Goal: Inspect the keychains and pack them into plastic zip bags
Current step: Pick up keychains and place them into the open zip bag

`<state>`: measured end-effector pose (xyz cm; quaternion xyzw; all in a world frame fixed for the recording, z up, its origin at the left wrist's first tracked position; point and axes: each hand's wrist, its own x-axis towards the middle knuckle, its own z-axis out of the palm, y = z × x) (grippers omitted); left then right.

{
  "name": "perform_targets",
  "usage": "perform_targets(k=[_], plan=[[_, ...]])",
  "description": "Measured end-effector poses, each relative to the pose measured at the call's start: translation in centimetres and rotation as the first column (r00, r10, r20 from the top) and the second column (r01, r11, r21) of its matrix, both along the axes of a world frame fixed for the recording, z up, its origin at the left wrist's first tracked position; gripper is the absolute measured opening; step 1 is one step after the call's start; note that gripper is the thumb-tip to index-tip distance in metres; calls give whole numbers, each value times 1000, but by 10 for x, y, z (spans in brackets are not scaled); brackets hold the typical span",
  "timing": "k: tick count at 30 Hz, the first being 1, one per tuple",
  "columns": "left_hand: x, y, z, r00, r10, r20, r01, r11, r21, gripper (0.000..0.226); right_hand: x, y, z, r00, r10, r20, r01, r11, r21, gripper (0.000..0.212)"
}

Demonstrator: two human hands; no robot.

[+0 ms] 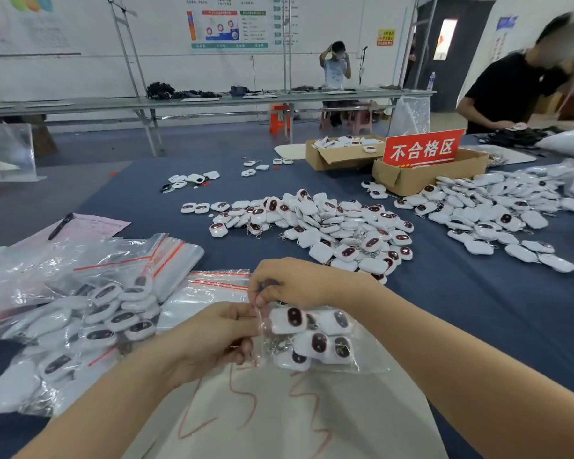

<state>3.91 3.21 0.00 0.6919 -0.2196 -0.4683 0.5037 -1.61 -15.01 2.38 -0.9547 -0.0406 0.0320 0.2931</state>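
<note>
Clear zip bag (367, 354) containing several white keychains (287, 321). Pinched at its left edge by left hand (212, 337) and right hand (294, 283), fingers curled.

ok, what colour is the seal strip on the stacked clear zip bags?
Red stripe on the stacked clear plastic zip bags; head view.

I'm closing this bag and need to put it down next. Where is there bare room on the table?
Widest: the blue cloth right of the right hand, on the near side of the right keychain pile. A smaller strip lies between the pink paper and the middle pile. Crowded: filled bags left of the left hand. Both hands pinch the zip bag.
</note>
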Motion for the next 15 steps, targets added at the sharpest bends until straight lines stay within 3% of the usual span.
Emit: perform_targets(k=[2, 5, 7, 9, 12, 15], plan=[[-5, -10, -1, 1000, -13, -3, 13, 1000, -2, 26, 0, 3, 2, 1000, -18, 17, 17, 999, 40, 19], [-9, -15, 0, 994, -87, -62, 86, 996, -22, 17, -4, 3, 6, 998, -39, 39, 35, 994, 100, 19], [-7, -15, 1, 989, -123, -82, 121, 992, -27, 43, -6, 1, 7, 998, -36, 56, 29, 993, 114, 18], [-5, -13, 4, 990, -131, -52, 129, 991, -43, 51, -8, -1, 6, 996, -49, 77, 37, 988, 153, 17], [3, -6, 8, 990, -119, 75, 120, 993, -14, 53, -10, -10, 3, 973, -181, 145, 134, 949, 286, 17], [20, 3, 8, 941, -48, 335, 33, 998, 49, 53, -14, -30, -10, 895, -412, 172, 307, 848, 432, 20]])
